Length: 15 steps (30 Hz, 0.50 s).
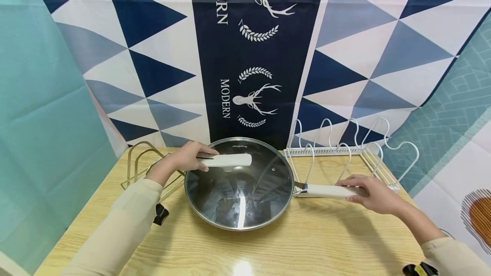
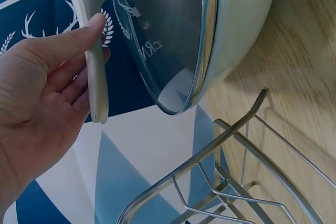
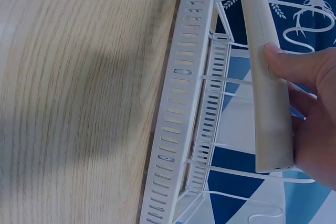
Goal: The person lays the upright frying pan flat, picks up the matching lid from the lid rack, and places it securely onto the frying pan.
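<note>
A round frying pan (image 2: pixel 244 22) with a pale outer wall is at the middle of the wooden table, covered by a glass lid (image 1: pixel 245 195) with a metal rim. My left hand (image 1: pixel 189 156) pinches the lid's long white handle (image 1: pixel 230 160), thumb on one side and fingers on the other. On the right, my right hand (image 1: pixel 374 193) grips the pan's cream handle (image 1: pixel 326 191) near its free end. The thumb lies along the handle in the right wrist view. The lid hides the pan's inside.
Behind the pan handle stands a white wire rack (image 3: pixel 181 72) with wavy dividers and slotted side strips. To the left, partly behind my left forearm, is a metal wire rack (image 2: pixel 197 158). A patterned cloth (image 1: pixel 253 54) hangs at the table's back edge.
</note>
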### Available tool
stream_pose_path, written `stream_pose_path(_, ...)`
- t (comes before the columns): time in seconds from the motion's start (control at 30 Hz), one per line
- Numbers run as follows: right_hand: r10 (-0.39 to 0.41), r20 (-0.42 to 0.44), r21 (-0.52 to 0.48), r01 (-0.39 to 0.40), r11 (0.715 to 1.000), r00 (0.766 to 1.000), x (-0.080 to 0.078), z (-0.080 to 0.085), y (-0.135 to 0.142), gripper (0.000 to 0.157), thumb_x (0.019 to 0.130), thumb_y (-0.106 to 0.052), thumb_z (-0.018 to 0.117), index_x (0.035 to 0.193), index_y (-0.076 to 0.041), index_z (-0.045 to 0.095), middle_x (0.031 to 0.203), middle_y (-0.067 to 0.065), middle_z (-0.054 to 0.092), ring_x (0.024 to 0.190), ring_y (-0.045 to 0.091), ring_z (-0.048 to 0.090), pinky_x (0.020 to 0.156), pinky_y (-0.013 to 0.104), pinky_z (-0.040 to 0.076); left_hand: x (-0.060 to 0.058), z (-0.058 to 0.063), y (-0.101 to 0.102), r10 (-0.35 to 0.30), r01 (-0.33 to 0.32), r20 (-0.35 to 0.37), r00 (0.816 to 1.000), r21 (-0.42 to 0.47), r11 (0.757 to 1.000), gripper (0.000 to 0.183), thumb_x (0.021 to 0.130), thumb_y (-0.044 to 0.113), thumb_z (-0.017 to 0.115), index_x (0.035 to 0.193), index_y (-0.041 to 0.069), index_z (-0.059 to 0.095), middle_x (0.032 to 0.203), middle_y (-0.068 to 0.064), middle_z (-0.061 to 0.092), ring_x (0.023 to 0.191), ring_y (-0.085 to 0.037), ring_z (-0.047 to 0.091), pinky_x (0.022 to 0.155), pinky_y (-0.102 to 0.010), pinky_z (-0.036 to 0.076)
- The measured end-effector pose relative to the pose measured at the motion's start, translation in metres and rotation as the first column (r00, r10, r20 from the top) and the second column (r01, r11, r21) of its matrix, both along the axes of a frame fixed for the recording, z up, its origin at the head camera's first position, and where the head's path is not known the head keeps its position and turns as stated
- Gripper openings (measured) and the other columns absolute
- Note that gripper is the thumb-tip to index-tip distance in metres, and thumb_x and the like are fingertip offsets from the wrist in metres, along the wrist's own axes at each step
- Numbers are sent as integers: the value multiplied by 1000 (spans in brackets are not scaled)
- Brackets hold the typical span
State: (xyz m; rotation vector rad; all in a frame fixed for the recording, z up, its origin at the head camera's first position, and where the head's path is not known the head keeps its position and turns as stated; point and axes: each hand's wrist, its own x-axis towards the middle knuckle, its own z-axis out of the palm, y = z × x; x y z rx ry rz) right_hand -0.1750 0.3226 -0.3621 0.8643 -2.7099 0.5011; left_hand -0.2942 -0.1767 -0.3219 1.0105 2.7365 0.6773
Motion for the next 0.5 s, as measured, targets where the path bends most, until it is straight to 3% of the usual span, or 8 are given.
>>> stream_pose_path(0.5,86,-48,2,-86,996,995,-6,-1,0,37,69,1,79,104,-6,71,90,0,71,81,-7,56,61,19,46,5,0,1,5,-6,-13,1000,-30,1000,49,79,5,76,126,6,63,126,-15,65,118,-29,62,95,-40,53)
